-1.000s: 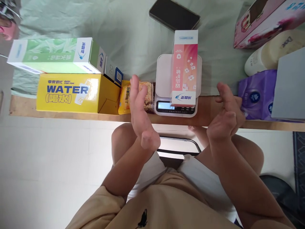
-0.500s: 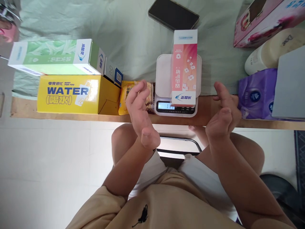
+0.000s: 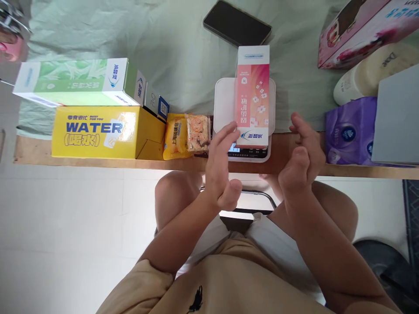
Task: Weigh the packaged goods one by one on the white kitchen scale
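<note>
A pink and white toothpaste box rests on a white digital kitchen scale, its near end covering part of the display panel. My left hand is open, fingers stretched toward the box's near left corner; I cannot tell whether they touch it. It hides part of the lit display. To the right of the scale, my right hand hovers open with nothing in it, fingers loosely bent. Left of the scale lie a yellow soap packet and a wrapped beige snack block.
A yellow WATER box and a green toothpaste box stand at left. Behind the scale lies a black phone. On the right are a purple tissue pack, a Dove bottle, a grey box and a pink box.
My left hand has moved right, from in front of the snack block to the front of the scale. My right hand has shifted slightly left. The toothpaste box stays on the scale.
</note>
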The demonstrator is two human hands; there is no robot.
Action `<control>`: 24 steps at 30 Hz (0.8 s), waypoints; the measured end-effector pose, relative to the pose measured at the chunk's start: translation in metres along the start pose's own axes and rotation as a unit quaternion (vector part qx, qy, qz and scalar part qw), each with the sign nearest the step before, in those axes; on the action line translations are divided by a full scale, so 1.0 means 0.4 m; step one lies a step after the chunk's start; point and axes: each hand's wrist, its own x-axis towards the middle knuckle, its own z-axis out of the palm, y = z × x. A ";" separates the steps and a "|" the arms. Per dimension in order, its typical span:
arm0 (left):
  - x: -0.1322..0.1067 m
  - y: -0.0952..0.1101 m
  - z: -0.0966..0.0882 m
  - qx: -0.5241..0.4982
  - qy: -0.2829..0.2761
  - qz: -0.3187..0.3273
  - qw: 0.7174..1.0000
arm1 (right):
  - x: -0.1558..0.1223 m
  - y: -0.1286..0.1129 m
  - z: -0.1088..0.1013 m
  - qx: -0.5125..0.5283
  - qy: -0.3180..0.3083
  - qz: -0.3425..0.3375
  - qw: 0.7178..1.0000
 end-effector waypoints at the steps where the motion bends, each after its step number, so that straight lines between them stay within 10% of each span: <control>1: -0.002 0.002 0.003 0.001 -0.014 -0.005 1.000 | 0.000 -0.008 0.004 0.002 -0.002 -0.004 1.000; 16: -0.016 0.023 0.024 -0.019 -0.076 -0.017 0.997 | -0.021 -0.101 0.040 -0.080 -0.064 -0.037 0.994; 24: -0.034 0.046 0.068 -0.042 -0.101 -0.002 0.994 | -0.005 -0.112 0.055 -0.083 0.044 0.025 0.995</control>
